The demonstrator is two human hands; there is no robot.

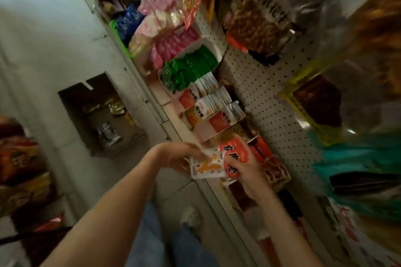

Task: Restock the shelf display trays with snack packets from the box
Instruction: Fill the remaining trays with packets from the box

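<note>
Pale floor tiles (54, 50) fill the left of this tilted view, and everything is read off the shelf (165, 119) that cuts across the middle. Furthest out from the shelf, at the left edge, sit dark snack bags (21, 158), too blurred to read. Closer to it, on the floor, there's the cardboard box (102, 115), open, with a few shiny packets inside. Now the action, right at the shelf's front edge: the left hand (180, 154) reaches in and meets the edge of a white packet (208, 168) with orange print, but motion blur hides whether those fingers actually pinch it. Overlapping it, a red packet (235, 153) is firmly grasped by the right hand (247, 171), thumb across its face, fingers curled behind. On the shelf itself, up past the hands, white-and-orange packets stand upright in a pink-walled tray (208, 130); beyond that comes a white tray (213, 46) of green packets (191, 69), then pink packets (173, 47). Behind the shelf rises a pegboard (271, 115), with clear hanging bags (260, 21) of brown snacks on it.
</note>
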